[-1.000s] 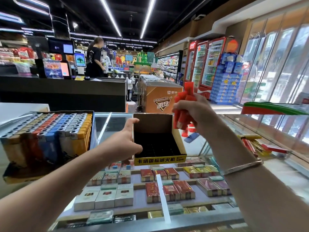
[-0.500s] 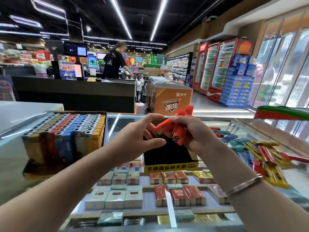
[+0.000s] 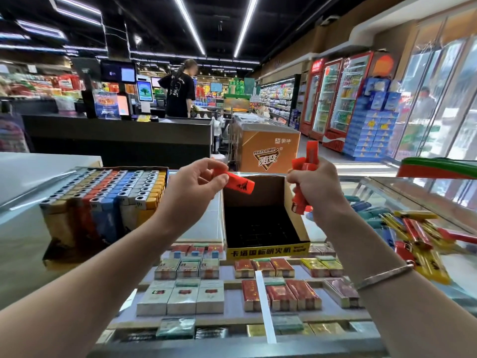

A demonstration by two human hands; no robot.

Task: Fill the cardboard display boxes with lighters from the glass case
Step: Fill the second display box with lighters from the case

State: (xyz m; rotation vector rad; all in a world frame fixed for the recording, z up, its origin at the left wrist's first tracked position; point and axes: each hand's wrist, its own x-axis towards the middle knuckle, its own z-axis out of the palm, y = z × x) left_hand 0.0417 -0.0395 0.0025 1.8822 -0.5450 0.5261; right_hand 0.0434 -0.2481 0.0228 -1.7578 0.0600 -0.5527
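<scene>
Lighters, all red: your left hand (image 3: pixel 192 186) pinches one red lighter (image 3: pixel 238 186) above the empty display box (image 3: pixel 265 250) in the frame centre, while your right hand (image 3: pixel 313 186) grips a red bundle (image 3: pixel 304 177). Full box (image 3: pixel 103 200) stands at left.
</scene>
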